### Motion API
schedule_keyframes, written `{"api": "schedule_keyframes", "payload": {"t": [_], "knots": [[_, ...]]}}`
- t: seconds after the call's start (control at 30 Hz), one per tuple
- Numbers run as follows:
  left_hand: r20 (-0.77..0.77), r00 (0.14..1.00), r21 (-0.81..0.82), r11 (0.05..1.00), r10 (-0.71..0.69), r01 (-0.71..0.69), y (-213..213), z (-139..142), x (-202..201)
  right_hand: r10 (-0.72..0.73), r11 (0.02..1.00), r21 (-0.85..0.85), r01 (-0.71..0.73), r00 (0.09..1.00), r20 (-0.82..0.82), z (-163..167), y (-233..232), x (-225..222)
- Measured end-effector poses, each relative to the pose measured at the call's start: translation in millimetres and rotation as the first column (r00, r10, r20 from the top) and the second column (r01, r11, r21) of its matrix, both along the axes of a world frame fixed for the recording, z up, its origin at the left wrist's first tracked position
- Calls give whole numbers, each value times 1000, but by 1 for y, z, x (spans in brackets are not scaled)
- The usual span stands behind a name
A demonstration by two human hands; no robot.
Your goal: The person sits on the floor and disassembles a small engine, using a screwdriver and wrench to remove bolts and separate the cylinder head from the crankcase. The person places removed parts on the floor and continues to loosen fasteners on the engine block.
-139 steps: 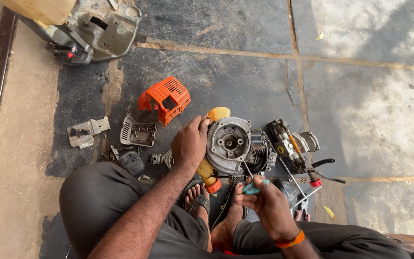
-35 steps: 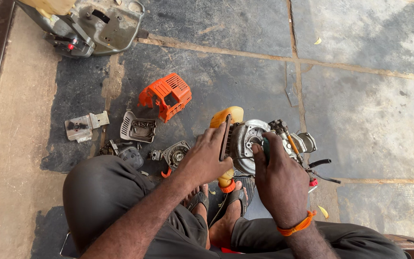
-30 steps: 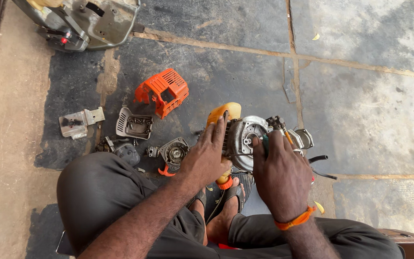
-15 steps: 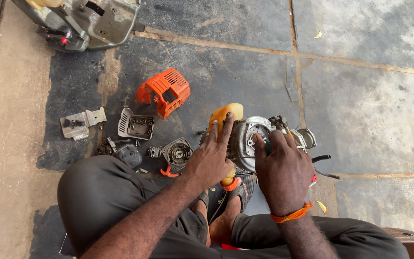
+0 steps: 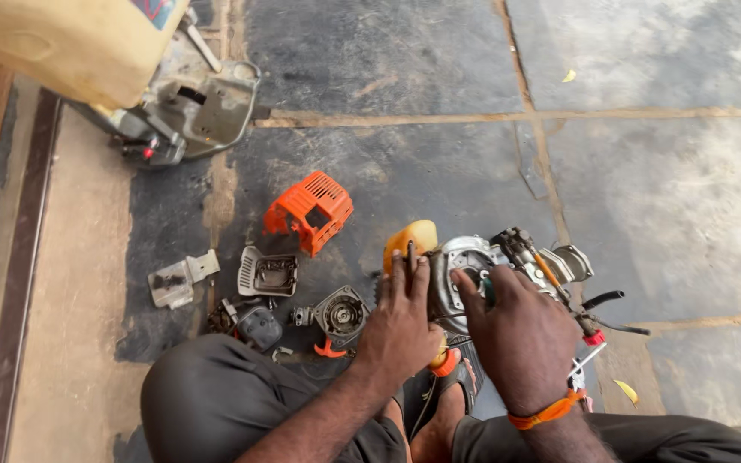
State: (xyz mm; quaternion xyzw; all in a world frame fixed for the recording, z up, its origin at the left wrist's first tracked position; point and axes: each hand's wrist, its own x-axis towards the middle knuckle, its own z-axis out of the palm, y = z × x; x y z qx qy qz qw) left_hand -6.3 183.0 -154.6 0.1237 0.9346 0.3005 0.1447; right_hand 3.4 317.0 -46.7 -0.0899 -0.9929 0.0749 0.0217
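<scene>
Oil-stained stone floor (image 5: pixel 662 214), both hands on small engine (image 5: pixel 473 266), seemingly outdoors

Parts are crowding the floor (image 5: pixel 662 197) left of the engine (image 5: pixel 473 270): orange cover (image 5: pixel 309 210), grille (image 5: pixel 268 273), starter (image 5: pixel 340 313), bracket (image 5: pixel 177 279). Beyond and right, slabs are lying open. A machine (image 5: pixel 182 116) is blocking the far left corner.

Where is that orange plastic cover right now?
In the head view, the orange cover lies on the stone floor, left of the left hand and just above a small grey grille.
</scene>
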Motion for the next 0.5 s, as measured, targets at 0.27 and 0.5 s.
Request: {"api": "schedule_keyframes", "payload": {"t": [0.27,0.5], "knots": [[-72,993,27,995,-95,97,6,-6,6,106,994,8,-107,979,-174,-9,19,14],[-115,989,-14,995,-97,96,5,-14,11,13,997,-74,-19,997,-80,-20,12,20]]}}
